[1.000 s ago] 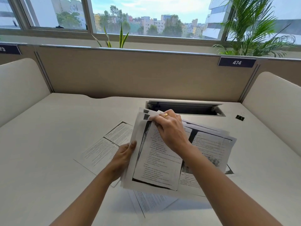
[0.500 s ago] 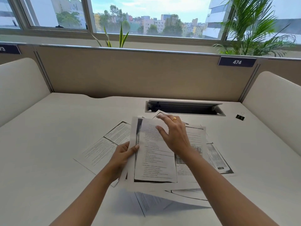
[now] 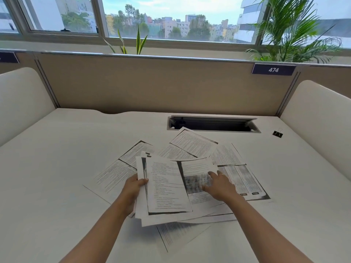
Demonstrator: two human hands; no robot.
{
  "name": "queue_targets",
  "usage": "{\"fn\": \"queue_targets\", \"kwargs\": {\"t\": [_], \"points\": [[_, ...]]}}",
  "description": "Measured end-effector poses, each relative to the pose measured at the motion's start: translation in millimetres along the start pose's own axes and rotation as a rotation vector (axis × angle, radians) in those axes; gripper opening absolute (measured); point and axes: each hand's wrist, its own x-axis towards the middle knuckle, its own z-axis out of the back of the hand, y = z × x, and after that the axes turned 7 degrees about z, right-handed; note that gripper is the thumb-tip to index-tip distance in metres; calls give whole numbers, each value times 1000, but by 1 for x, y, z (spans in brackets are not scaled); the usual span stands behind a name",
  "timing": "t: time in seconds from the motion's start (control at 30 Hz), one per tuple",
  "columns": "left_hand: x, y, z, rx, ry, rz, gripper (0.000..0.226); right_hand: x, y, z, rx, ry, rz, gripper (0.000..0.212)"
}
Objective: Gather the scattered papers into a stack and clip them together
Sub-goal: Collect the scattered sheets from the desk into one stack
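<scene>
desk [image 3: 57, 186]: white top, both bare forearms reach in over the near edge; white side screens [image 3: 22, 99] on the left and right edges.
near sheet [image 3: 180, 236]: flat by the near edge, partly under the stack, print too blurred to read.
left hand [image 3: 133, 188]: thumb on top, fingers underneath, pinching the stack's left edge.
stack [image 3: 167, 186]: printed sheets, fanned and uneven, held just above mid-desk, shadow below it.
right hand [image 3: 220, 186]: palm down, fingers straight, on the stack's right page; motion-blurred, so contact is unclear.
loose sheets [image 3: 193, 145]: flat and overlapping, left of, beyond and right of the stack.
binder clip [image 3: 277, 133]: black, near the far right corner, well apart from both hands.
cable slot [image 3: 212, 124]: open, along the far edge.
room: tan partition [image 3: 152, 84] with tag 474 [image 3: 273, 70], window [image 3: 171, 19] and plants [image 3: 292, 31] behind it.
</scene>
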Motion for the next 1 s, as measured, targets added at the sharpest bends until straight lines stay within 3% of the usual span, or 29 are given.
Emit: {"fn": "queue_targets", "kwargs": {"t": [0.3,0.53,0.77,1.0], "points": [[0,8,-2,-43,44,185,24,-1,-1,-21,53,72,45,78],[-2,10,1,-11,11,133,26,3,-5,-18,143,0,44,67],[-2,10,10,-41,-41,98,31,2,-37,-10,193,-238,-243,53],[-2,13,10,-54,-73,103,30,-2,-66,4,209,-158,-564,85]]}}
